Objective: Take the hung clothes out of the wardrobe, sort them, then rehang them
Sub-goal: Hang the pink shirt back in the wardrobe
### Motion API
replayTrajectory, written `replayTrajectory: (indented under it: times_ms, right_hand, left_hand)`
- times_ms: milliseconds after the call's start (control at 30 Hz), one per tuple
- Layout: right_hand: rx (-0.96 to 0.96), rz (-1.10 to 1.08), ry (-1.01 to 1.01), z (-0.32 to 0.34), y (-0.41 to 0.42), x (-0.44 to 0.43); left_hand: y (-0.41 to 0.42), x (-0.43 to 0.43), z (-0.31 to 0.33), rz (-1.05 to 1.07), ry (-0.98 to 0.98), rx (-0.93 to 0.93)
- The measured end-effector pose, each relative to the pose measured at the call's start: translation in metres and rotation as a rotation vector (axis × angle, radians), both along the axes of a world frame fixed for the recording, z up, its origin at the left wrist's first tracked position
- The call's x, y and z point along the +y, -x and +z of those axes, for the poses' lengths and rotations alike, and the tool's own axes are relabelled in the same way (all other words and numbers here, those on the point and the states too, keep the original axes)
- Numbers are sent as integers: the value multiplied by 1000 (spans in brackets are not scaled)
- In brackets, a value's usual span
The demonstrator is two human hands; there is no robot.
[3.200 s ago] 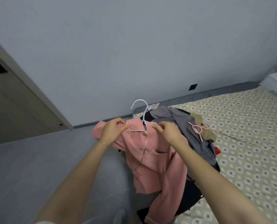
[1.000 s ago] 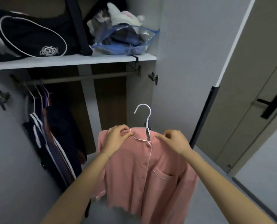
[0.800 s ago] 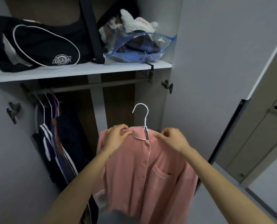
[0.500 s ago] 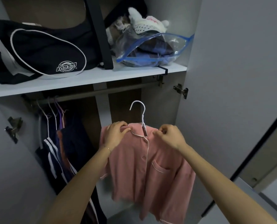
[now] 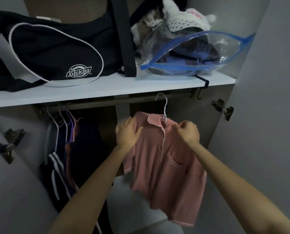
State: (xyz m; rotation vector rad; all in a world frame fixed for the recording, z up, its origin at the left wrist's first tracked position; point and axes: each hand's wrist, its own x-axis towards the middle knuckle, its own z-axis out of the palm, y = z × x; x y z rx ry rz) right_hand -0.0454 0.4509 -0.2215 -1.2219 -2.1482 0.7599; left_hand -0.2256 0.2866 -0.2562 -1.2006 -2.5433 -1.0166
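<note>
A pink button-up shirt with white piping hangs on a white wire hanger. The hanger's hook is up at the wardrobe rail, in the right half of the wardrobe; I cannot tell whether it rests on the rail. My left hand lies flat with spread fingers on the shirt's left shoulder. My right hand is curled and pinches the shirt at its right shoulder, beside the collar. Several dark garments on hangers hang at the rail's left end.
A white shelf just above the rail carries a black Dickies bag and a clear zip bag of clothes with a white plush on top. Open wardrobe doors with metal hinges stand at both sides.
I turned from the bed to the wardrobe with the pink shirt. It has been lifted until the hook reaches the rail. My left hand went from gripping the shoulder to lying flat on it.
</note>
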Motion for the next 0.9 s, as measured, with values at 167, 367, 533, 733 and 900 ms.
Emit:
replayTrajectory:
  times_ms: [167, 367, 533, 733, 900]
  right_hand:
    - [53, -41, 80, -5, 34, 40]
    - [43, -81, 121, -12, 58, 76]
    - [116, -172, 208, -27, 64, 103]
    - [169, -221, 225, -37, 51, 129]
    - [153, -250, 205, -47, 44, 151]
  left_hand:
    - [4, 15, -9, 7, 16, 57]
    - [5, 37, -25, 21, 89, 87]
    - [-2, 54, -28, 39, 85, 122]
    - [-4, 73, -39, 51, 142, 69]
    - [-3, 87, -45, 44, 185, 68]
